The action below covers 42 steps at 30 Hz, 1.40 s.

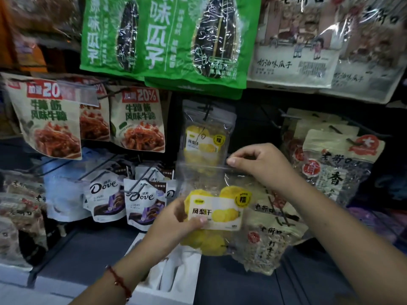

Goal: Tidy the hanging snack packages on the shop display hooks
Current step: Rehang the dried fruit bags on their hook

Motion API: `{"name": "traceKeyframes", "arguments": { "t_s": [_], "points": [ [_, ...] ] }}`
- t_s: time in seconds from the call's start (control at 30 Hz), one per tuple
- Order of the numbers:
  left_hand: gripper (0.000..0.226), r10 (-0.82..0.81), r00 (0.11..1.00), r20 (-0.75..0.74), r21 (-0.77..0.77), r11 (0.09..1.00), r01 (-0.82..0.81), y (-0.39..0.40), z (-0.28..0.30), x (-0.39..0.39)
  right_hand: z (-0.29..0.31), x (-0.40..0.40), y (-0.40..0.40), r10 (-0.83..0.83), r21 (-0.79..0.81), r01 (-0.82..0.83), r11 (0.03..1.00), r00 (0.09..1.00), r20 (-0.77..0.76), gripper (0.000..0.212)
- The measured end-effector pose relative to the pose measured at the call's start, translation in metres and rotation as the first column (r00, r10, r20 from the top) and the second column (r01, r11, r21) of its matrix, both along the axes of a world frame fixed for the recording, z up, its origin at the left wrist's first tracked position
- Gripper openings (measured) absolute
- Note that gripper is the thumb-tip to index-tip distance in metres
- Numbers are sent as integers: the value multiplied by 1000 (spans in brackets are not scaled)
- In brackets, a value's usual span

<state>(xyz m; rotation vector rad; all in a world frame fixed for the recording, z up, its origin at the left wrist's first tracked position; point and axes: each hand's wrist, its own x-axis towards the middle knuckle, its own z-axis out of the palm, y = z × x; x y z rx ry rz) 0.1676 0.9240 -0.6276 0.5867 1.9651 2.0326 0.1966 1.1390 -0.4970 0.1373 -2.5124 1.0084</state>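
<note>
A clear bag of yellow dried pineapple (217, 211) is off the hooks, held low in the middle of the display. My left hand (176, 223) grips its lower left side, thumb across the white label. My right hand (255, 160) pinches the bag's clear top strip at its right end. Just behind, a second identical pineapple bag (206, 137) hangs on a black hook (208, 111).
Beef-tendon snack bags (137, 119) hang at left, Dove chocolate pouches (144, 201) below them, green melon-seed bags (167, 38) above. Seed bags (334, 168) hang at right and another lies behind the held bag (268, 238). A white shelf edge (154, 289) runs below.
</note>
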Motion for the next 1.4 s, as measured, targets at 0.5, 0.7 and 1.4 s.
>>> {"name": "traceKeyframes", "arguments": {
  "t_s": [0.5, 0.7, 1.4],
  "points": [
    [39, 168, 986, 21, 230, 959, -168, -5, 19, -45, 31, -82, -41, -91, -250, 47, 967, 981, -170, 4],
    [36, 169, 986, 3, 242, 956, -164, 0, 23, -52, 35, -96, -36, -156, -339, 124, 933, 985, -68, 28],
    [40, 322, 946, -42, 97, 943, -317, 22, 40, -85, 4, -111, -23, -248, -538, 165, 827, 965, -86, 49]
  ]
}}
